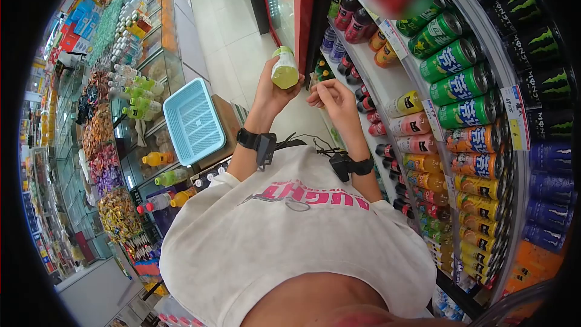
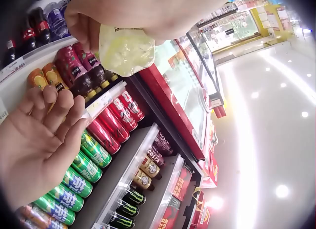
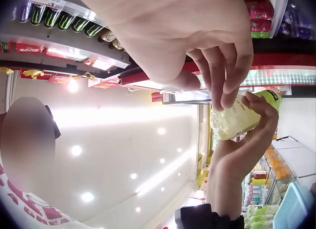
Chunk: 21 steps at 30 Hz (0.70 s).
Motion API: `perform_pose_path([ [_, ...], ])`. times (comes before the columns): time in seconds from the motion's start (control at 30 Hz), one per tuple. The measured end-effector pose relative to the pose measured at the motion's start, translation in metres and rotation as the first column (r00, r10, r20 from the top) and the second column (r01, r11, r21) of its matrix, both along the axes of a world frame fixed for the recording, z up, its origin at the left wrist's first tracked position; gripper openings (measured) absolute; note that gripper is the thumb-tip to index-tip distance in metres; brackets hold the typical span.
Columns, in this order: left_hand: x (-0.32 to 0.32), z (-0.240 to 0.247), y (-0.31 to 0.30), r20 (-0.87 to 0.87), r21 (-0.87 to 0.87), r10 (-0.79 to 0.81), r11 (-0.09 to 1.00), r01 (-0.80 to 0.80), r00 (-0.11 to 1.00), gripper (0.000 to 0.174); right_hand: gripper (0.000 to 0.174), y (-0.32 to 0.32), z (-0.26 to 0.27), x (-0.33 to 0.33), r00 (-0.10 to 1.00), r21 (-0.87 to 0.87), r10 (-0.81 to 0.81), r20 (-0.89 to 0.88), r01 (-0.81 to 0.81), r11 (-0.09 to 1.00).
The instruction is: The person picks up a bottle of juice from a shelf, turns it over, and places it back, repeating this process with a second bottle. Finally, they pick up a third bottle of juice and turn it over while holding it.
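White printed T-shirt (image 1: 290, 242) in the foreground; left to right: light-blue plastic basket (image 1: 195, 122); left hand (image 1: 270, 92), fingers wrapped round a pale-green drink bottle (image 1: 284, 71), its base toward the head camera; right hand (image 1: 337, 98) just beside the bottle, fingers loosely bent, holding nothing; green soda cans (image 1: 460, 86); black Monster cans (image 1: 540, 39). Step in hand, as judged: handling the bottle; the next move probably calls for a steady left-hand grip, clear of the cans
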<state>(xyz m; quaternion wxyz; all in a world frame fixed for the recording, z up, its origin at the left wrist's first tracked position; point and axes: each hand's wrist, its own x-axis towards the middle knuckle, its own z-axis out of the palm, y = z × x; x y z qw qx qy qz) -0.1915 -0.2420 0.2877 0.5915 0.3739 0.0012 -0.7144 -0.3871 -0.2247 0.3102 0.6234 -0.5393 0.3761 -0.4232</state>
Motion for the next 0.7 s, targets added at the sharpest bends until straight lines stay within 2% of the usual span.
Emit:
perform_pose_path([
  [0.1,-0.004,0.006,0.002,0.130,-0.089,0.010,0.996,0.001,0.991,0.052,0.021,0.000,0.001,0.000,1.000,0.001,-0.009,0.005,0.009,1.000],
  [0.2,-0.009,0.003,0.005,0.185,-0.247,0.061,0.969,-0.014,0.981,0.049,0.020,-0.001,0.001,-0.003,1.000,-0.003,0.008,-0.008,-0.008,1.000],
  [0.27,-0.009,-0.010,0.015,0.419,-0.342,0.101,0.938,0.054,0.902,0.046,0.021,-0.003,-0.017,0.000,0.990,-0.028,-0.081,0.115,0.085,0.996],
  [0.3,-0.009,-0.009,0.012,0.504,-0.362,0.123,0.929,0.080,0.855,0.046,0.024,-0.008,-0.032,-0.002,0.988,-0.030,-0.091,0.128,0.095,0.995],
  [0.33,-0.009,-0.008,0.010,0.583,-0.378,0.148,0.920,0.105,0.799,0.048,0.032,-0.007,-0.019,0.000,0.986,-0.026,-0.126,0.109,0.130,0.991],
  [0.4,-0.009,0.019,0.020,0.622,-0.421,0.121,0.885,0.199,0.774,0.053,0.044,-0.008,-0.013,-0.004,0.989,0.008,-0.126,0.078,0.126,0.992],
  [0.47,-0.011,0.023,0.019,0.644,-0.559,0.218,0.789,0.256,0.733,0.063,0.053,-0.007,-0.002,-0.001,0.991,-0.039,-0.104,0.081,0.107,0.993],
  [0.57,-0.006,0.021,0.020,0.852,-0.466,0.247,0.758,0.456,0.461,0.073,0.064,-0.008,0.005,0.001,0.994,-0.123,-0.081,0.077,0.091,0.988],
  [0.6,-0.008,0.018,0.018,0.849,-0.510,0.336,0.724,0.465,0.407,0.085,0.067,-0.008,0.005,0.001,0.994,-0.153,-0.077,0.078,0.088,0.984],
  [0.7,-0.012,0.019,0.021,0.902,-0.415,0.391,0.670,0.615,0.183,0.084,0.069,-0.008,-0.007,0.002,0.986,-0.113,-0.050,0.162,0.069,0.991],
])
